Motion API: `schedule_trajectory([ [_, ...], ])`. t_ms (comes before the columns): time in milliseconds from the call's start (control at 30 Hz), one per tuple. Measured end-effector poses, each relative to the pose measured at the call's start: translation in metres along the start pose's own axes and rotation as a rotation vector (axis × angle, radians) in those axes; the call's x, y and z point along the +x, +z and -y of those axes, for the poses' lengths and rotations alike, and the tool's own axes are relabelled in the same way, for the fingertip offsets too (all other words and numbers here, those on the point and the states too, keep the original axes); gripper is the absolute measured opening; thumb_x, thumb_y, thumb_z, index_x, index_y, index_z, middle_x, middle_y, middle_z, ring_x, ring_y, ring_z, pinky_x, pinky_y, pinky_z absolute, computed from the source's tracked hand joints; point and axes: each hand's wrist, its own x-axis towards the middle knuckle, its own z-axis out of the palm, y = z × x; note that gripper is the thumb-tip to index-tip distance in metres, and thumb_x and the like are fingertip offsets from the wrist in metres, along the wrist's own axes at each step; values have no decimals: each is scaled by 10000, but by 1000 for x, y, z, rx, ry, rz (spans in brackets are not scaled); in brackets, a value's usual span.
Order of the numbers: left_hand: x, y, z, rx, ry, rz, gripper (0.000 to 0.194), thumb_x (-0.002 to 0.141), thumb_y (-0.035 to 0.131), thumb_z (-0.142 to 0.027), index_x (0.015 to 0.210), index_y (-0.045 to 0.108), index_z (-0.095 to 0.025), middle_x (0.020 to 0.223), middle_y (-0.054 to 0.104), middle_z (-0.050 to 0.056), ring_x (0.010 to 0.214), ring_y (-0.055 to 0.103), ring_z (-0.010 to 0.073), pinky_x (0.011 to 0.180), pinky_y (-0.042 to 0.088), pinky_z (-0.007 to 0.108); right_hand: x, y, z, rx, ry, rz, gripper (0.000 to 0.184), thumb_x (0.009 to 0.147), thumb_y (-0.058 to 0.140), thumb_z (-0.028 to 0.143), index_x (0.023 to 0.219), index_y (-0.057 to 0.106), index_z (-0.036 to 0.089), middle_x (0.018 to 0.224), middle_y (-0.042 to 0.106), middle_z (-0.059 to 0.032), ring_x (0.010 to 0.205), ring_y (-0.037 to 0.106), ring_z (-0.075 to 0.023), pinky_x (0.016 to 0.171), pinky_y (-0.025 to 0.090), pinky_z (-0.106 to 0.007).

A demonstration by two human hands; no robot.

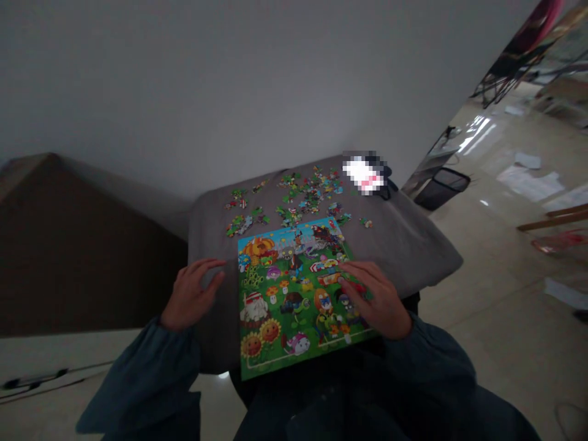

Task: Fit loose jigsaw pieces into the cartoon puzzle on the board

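1. Our puzzle board (pixel 294 300), a bright cartoon picture with sunflowers in its lower corner, lies tilted on a gray cloth (pixel 404 245) and forms the landmark for everything else here. We cannot tell whether its picture is made of joined pieces or printed.

2. Our left hand (pixel 190 294) is just beyond the board's left edge, open and empty, with its fingers spread and gently curved. Its fingertips come near the edge, but we cannot tell if they touch it.

3. Our right hand (pixel 379 300) lies on the board's right side, with its fingers slightly spread and curved over the picture. A red patch shows by the fingertips (pixel 353 286), but we cannot tell whether they pinch a piece or only rest on the surface.

4. Our loose pieces (pixel 312 193) lie in scattered clusters on the cloth beyond the board's far edge, well within view. Most sit apart from the board, though a few lie just beside its far corner, and one small piece sits alone to the right of the clusters.

5. Both hands keep clear of these clusters, and our dark blue sleeves (pixel 427 361) lie below the board's right and left sides.

6. A blurred patch (pixel 365 174) lies past the far right of the board, at the cloth's edge, too obscured to name. Farther right of the board, a black wastebasket (pixel 441 187) stands on the floor, with papers (pixel 528 184) lying beyond it.
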Motion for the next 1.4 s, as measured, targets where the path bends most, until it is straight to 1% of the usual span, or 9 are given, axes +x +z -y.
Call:
schedule_trajectory([
  [100,35,0,13,-42,-8,42,394,874,502,-499,1090,693,-231,1161,708,103,1085,648,306,996,459,496,-13,-16,-53,-68,231,-160,266,966,542,275,1187,668,202,1079,714,-110,930,677,-221,818,576,-398],
  [167,58,4,21,-70,3,41,407,855,515,-503,1084,695,-219,1132,711,109,1037,660,296,956,497,459,-22,-16,-78,-102,304,-237,242,965,533,278,1130,687,192,1001,724,-108,821,684,-215,737,578,-374],
  [267,87,17,30,-94,6,21,410,849,516,-481,1080,694,-193,1117,709,111,1046,651,292,947,514,430,-31,-5,-97,-201,272,-314,216,958,536,270,1044,715,185,947,726,-104,783,690,-210,708,572,-350],
  [433,116,45,38,-106,-66,-93,415,846,521,-418,1134,673,-161,1097,677,119,976,659,273,924,535,434,-34,15,-101,-325,153,-427,188,932,559,228,950,743,196,888,741,-56,787,710,-185,734,561,-301],
  [533,121,58,39,-104,-110,-224,466,883,482,-405,1263,603,-164,1204,624,134,1045,633,265,984,505,433,-34,17,-102,-354,159,-419,186,925,559,209,937,744,194,880,737,-43,770,709,-173,697,549,-278],
  [633,120,64,42,-99,-121,-280,491,892,489,-438,1298,586,-178,1224,613,131,1111,609,273,1037,473,431,-35,16,-102,-363,151,-412,184,919,558,195,930,741,190,869,731,-37,765,705,-170,700,544,-275],
  [900,116,71,54,-114,-120,-267,451,859,530,-446,1232,646,-219,1220,657,97,1175,583,296,1085,423,453,-37,17,-104,-405,174,-376,201,935,544,241,911,736,189,861,729,-40,765,703,-177,705,538,-284],
  [1200,116,73,54,-72,-137,-179,436,833,602,-494,1193,684,-260,1184,708,70,1177,575,340,1064,406,529,-39,18,-105,-398,200,-376,212,934,540,252,921,744,196,882,736,-50,785,702,-189,719,539,-297],
  [1400,116,71,50,-63,-149,-189,422,835,615,-468,1198,679,-262,1183,712,66,1186,577,325,1072,407,512,-39,17,-105,-390,162,-376,210,942,537,248,920,739,197,874,737,-46,777,702,-185,710,536,-290],
])
